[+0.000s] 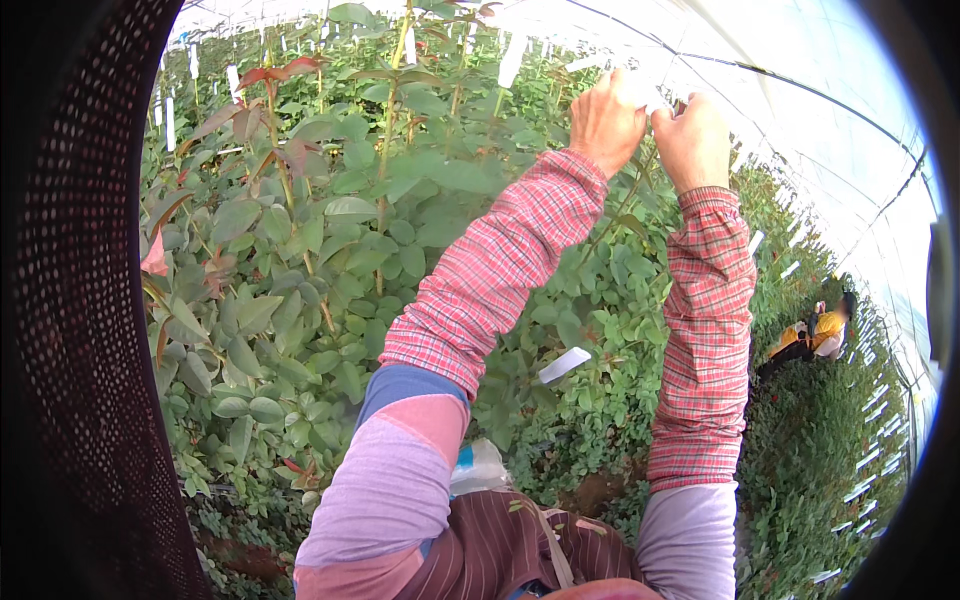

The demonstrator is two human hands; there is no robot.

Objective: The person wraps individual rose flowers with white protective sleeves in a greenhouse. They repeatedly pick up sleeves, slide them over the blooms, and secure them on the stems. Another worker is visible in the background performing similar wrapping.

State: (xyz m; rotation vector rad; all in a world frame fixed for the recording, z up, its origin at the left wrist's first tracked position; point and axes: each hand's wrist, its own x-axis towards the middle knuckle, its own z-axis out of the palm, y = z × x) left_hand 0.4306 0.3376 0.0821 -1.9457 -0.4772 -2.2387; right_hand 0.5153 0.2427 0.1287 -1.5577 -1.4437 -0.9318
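Both my hands are raised at the upper right, close together above the rose bushes. My left hand [609,120] and my right hand [694,141] have their fingers curled and meet at a small white thing [651,97], which looks like a sleeve or paper against the bright background. A rose stem [626,196] rises towards them from below. Fingertips and bud, if any, are hard to make out in the glare. Left of my left hand, a white sleeve [513,60] stands on a green stem. Another white sleeve [565,365] lies between my forearms.
Tall leafy rose stems [390,135] fill the left and middle. A clear plastic bag [478,466] is near my waist. Far right, a person in yellow [817,330] is among the rows. Greenhouse film and a curved frame pipe [780,77] arch overhead. Dark mesh [82,300] borders the left.
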